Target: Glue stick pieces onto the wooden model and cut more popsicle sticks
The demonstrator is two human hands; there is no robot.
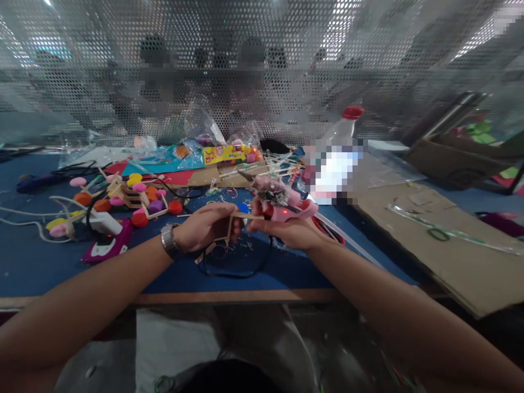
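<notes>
My left hand, with a metal watch on its wrist, pinches a small frame of wooden sticks above the blue table. My right hand grips a pink glue gun whose tip points left at the stick frame. A black cord loops from the gun down over the table in front of my hands. A blue bottle cap shows just behind the sticks.
Left of my hands lie stick-and-bottle-cap models, a purple-white device and white cables. Behind are plastic bags of supplies and a red-capped bottle. Cardboard sheets cover the right. A perforated metal screen backs the table.
</notes>
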